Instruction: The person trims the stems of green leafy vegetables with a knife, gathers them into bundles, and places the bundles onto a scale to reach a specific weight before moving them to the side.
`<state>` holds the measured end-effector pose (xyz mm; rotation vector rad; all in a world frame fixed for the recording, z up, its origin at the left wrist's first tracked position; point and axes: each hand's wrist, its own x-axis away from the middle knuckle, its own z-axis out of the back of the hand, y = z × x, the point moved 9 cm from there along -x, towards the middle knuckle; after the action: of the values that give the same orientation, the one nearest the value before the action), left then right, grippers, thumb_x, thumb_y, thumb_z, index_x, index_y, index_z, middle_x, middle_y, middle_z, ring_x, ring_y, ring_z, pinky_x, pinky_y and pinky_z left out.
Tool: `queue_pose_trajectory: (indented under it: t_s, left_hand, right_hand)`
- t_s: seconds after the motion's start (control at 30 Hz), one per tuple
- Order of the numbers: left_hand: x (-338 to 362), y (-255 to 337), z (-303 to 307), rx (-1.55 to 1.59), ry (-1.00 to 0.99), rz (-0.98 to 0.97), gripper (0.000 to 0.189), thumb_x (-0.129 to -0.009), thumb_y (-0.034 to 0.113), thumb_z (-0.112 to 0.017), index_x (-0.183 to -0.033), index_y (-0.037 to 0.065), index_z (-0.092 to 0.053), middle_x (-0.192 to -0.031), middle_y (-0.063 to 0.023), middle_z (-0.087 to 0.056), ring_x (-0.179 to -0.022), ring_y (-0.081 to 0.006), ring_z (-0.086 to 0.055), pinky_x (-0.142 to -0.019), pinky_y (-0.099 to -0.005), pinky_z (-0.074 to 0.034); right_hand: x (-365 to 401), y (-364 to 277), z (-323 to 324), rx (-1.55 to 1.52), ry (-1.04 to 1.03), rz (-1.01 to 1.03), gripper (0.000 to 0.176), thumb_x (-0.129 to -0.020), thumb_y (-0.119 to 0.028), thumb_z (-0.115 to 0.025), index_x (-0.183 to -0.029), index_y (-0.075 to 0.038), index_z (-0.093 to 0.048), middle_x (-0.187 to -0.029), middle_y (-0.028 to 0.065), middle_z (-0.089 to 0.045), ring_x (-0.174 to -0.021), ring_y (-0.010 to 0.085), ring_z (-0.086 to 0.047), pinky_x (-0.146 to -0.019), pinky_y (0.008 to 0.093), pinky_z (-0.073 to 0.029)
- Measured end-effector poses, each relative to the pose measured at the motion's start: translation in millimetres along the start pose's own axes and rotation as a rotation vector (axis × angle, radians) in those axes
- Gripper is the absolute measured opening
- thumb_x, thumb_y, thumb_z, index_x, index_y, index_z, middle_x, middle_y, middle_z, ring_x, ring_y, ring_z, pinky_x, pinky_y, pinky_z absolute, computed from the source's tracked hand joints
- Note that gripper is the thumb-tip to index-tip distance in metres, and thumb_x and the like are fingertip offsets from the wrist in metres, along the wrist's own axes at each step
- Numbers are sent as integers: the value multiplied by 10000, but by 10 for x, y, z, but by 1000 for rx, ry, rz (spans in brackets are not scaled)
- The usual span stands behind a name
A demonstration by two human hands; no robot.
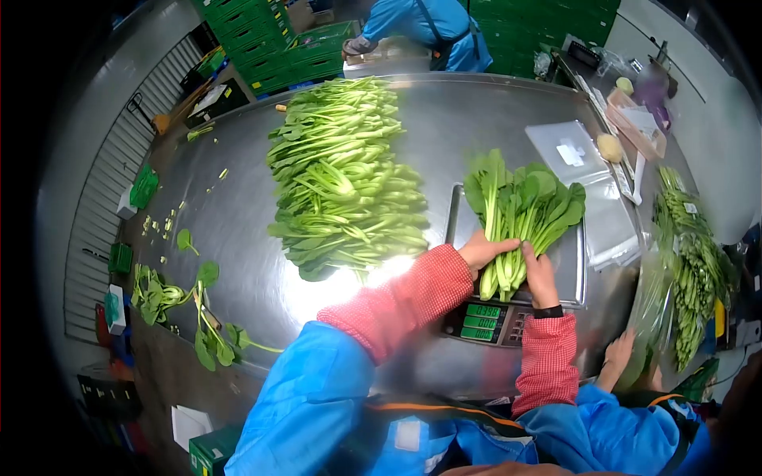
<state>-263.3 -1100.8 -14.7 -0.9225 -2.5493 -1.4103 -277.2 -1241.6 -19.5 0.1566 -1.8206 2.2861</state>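
Note:
A bunch of leafy choy sum point(520, 206) lies on the steel pan of a digital scale point(583, 266), leaves pointing away and pale stems towards me. My left hand point(486, 250) is closed around the stems from the left, thumb side on top. From the right, my right hand point(543, 279) grips the same stems, its thumb close to the left hand's fingertips. Green digits glow on the scale's display point(481, 322) below the bunch; the top row seems to read 0.398. Fingers under the stems are hidden.
A long pile of choy sum point(349, 190) covers the steel table's middle. Loose leaves point(208, 317) lie at left. Clear plastic bags point(607, 214) sit right of the scale. A co-worker's hand point(617, 353) is near bagged greens point(690, 270). Another person point(429, 32) works beyond, by green crates point(246, 40).

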Motion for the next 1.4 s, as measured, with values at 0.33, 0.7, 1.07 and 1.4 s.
queue_pose_trajectory:
  t_s: [0.33, 0.7, 1.07, 1.4]
  left_hand:
    - [474, 521, -296, -213, -137, -439, 794, -772, 107, -791, -1400, 18, -314, -1246, -118, -542, -1136, -206, -539, -987, -342, -447]
    - [273, 62, -136, -56, -27, -185, 482, -911, 153, -634, -1325, 34, -416, -1193, -88, -571, -1051, -215, -597, -893, -366, -513]
    - [238, 391, -609, -21, -32, -323, 506, -934, 182, -617, -1363, 53, -382, -1278, -67, -510, -1157, -203, -518, -989, -357, -438]
    - [84, 459, -719, -78, -52, -344, 531, -972, 283, -561, -1402, 50, -353, -1337, -82, -490, -1205, -210, -506, -1001, -367, -431]
  right_hand:
    - [457, -890, 80, -245, -76, 378, 328, -907, -111, -604, -1195, 35, -552, -1096, 87, -636, -971, 175, -600, -867, 311, -480]
    - [218, -630, -13, -15, 75, 331, 566, -851, -305, -686, -1293, -29, -466, -1150, 205, -628, -1041, 373, -625, -884, 415, -484]
    - [165, -1230, 365, 126, 79, 476, 641, -814, -418, -687, -1292, -52, -467, -1076, 205, -654, -962, 394, -637, -825, 435, -509]
    - [40, -1368, 491, 161, 88, 512, 644, -825, -441, -667, -1306, -72, -452, -1103, 209, -645, -979, 410, -627, -829, 452, -510]
